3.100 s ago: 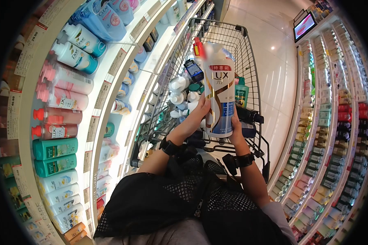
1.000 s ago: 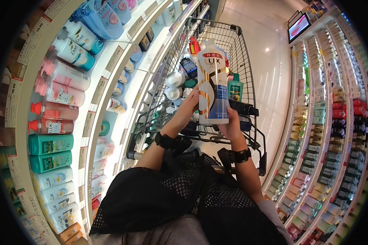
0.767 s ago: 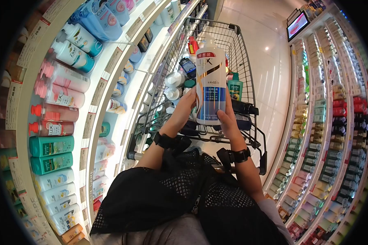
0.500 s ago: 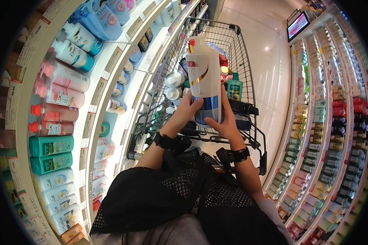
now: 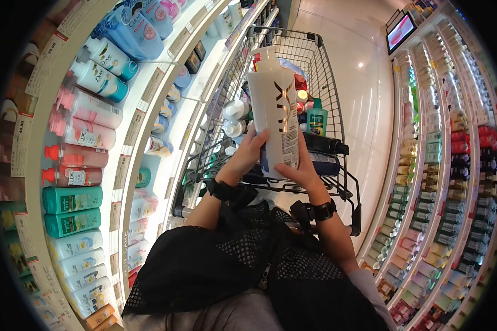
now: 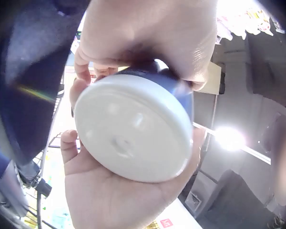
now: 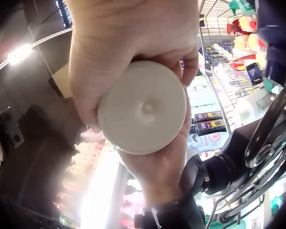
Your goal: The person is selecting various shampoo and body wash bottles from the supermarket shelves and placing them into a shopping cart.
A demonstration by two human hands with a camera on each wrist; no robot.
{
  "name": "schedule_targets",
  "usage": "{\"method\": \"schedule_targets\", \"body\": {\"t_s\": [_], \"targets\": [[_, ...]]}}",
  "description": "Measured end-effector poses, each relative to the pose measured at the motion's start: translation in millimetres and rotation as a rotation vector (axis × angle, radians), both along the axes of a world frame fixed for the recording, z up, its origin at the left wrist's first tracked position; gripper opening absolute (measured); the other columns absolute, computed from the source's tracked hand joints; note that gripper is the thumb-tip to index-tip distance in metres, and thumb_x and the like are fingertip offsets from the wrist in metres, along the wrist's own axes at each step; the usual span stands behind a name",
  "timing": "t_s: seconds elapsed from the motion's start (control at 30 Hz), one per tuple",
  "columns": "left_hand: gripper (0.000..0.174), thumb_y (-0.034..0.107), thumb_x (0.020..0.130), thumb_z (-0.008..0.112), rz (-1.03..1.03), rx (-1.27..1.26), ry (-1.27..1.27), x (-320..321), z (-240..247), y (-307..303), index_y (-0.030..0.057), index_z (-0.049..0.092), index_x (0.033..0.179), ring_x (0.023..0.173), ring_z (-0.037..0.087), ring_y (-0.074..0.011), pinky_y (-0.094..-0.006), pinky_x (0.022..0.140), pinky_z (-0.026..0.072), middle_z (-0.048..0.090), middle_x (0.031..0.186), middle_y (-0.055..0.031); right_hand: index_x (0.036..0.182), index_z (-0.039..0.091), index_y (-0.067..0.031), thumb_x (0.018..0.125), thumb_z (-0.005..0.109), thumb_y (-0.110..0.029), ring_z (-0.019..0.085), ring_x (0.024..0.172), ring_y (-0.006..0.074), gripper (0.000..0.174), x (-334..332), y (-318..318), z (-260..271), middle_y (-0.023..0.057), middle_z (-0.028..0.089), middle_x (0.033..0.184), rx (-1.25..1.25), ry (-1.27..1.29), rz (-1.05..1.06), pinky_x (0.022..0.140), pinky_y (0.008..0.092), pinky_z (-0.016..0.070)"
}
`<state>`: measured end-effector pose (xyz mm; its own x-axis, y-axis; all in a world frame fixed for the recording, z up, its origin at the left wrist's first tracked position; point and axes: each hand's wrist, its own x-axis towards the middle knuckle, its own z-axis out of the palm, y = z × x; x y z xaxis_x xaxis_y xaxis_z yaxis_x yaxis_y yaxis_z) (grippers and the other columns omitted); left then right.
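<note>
Large letters running lengthwise down the white bottle [image 5: 274, 113] spell LUX. LUX also stands on a pink bottle [image 5: 90, 132] and a red bottle [image 5: 78, 176]. Two white-and-teal bottles [image 5: 102, 77] read Dove, a blue pouch [image 5: 138, 33] CLEAR. The shelf edge [image 5: 125, 245] shows CARE; smaller print is unclear.

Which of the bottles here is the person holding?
The large white bottle with gold LUX lettering. The left hand and right hand grip it; the others, like the green bottle in the cart, are not held.
</note>
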<state>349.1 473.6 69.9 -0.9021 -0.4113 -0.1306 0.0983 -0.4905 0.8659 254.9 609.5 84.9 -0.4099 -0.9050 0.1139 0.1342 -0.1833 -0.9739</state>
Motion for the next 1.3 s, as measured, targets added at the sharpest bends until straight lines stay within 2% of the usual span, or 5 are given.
{"method": "schedule_targets", "body": {"t_s": [0.1,0.23,0.5,0.8,1.3], "targets": [[0.054,0.032,0.088,0.05,0.132,-0.311,-0.014,-3,19,14,0.0011,0.031,0.128,0.108,0.042,-0.0161,-0.0307,0.092,0.036,0.044,0.12,-0.0099,0.14,0.005,-0.0082,0.062,0.075,-0.013,0.028,0.128,0.0234,0.105,-4,-3,3,0.0152,0.022,0.14,-0.014,0.12,-0.076,0.1,0.0353,0.0285],[0.054,0.034,0.09,0.046,0.124,-0.289,-0.003,0,16,11,0.0021,0.028,0.13,0.107,0.043,-0.0157,-0.0294,0.09,0.0372,0.044,0.12,-0.0094,0.14,0.005,-0.008,0.067,0.071,-0.02,0.026,0.128,0.0239,0.099,-7,-1,7,0.0157,0.021,0.141,0.025,0.328,-0.065,0.101,0.0354,0.0267],[0.046,0.034,0.095,0.031,-0.002,-0.081,-0.013,3,10,9,0.0016,0.032,0.127,0.103,0.045,-0.0113,-0.025,0.088,0.0376,0.049,0.114,-0.0073,0.14,0.002,-0.0065,0.078,0.05,-0.036,0.01,0.133,0.0226,0.084,-12,3,-17,0.0133,0.007,0.145,-0.008,-0.135,0.096,0.106,0.034,0.0096],[0.051,0.04,0.096,0.024,-0.01,0.008,-0.019,-4,-2,5,0.0004,0.035,0.126,0.102,0.045,-0.0112,-0.0247,0.09,0.0354,0.048,0.114,-0.0071,0.14,0.002,-0.005,0.085,0.042,-0.041,0.009,0.133,0.023,0.077,-9,1,-15,0.0142,0.007,0.144,0.003,-0.195,0.082,0.106,0.0339,0.009],[0.049,0.038,0.095,0.026,0.02,0.023,-0.004,-4,1,5,-0.0004,0.038,0.123,0.099,0.048,-0.0119,-0.0251,0.088,0.0376,0.051,0.111,-0.0076,0.14,0.003,-0.0069,0.082,0.049,-0.03,0.008,0.134,0.0213,0.077,-11,-1,-15,0.012,0.006,0.146,-0.026,-0.077,0.078,0.106,0.033,0.0102]]}}
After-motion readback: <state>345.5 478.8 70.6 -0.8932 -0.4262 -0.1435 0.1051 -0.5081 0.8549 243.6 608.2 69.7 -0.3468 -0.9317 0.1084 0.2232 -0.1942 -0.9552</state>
